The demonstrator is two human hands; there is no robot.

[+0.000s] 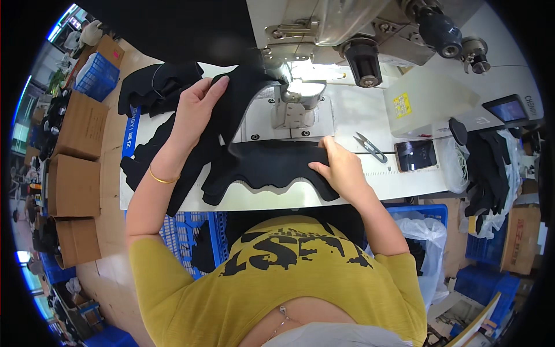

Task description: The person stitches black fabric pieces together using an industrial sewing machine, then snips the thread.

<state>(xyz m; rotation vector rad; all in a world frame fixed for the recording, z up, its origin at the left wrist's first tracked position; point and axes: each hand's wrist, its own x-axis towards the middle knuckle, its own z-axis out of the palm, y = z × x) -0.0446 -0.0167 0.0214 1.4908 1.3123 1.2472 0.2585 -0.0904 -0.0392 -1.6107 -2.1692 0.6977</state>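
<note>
Hands (196, 107) (338, 168) grip black fabric piece (266, 165) at sewing machine (324, 34)

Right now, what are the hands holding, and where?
Both hold one black fabric piece: the left hand grips its upper part near the sewing machine, the right hand pinches its right end.

I log three brown cardboard boxes (75, 173) stacked along left edge, beside table. Small yellow rectangular label (402, 105) on white machine housing, right of needle area. Dark-screened phone (415, 155) lying flat on table, just right of small snips. Grey control panel with bluish screen (509, 110) at far right, tilted. Brown cardboard box (521, 238) lower right, near blue plastic crates (485, 283). Blue strip label (132, 132) on table's left edge.
</note>
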